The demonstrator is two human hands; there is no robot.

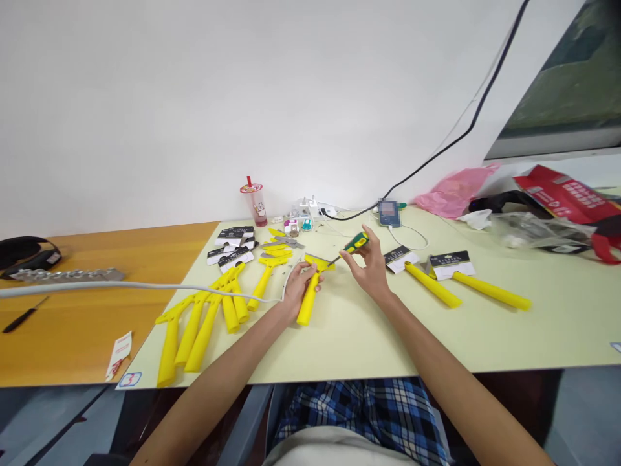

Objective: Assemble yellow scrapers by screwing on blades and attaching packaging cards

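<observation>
My left hand [297, 288] is closed round the neck of a yellow scraper [308, 299], whose handle points down toward me. In my right hand [371, 266] is a green and yellow screwdriver [356, 243], held by its handle with the fingers. Its shaft slants down to the left, and the tip meets the scraper's head; whether it sits in a screw is too small to tell. Left of my left hand lies another yellow scraper handle [262, 285], and beyond it a cluster of several yellow handles [200, 330].
Thin blades [286, 241] and black-and-white cards [235, 256] lie behind the handles. Two carded scrapers [434, 285] are on the right. A drink cup [257, 206], a power strip [305, 208] and a phone [389, 212] stand along the wall. A white cable [194, 287] crosses at left.
</observation>
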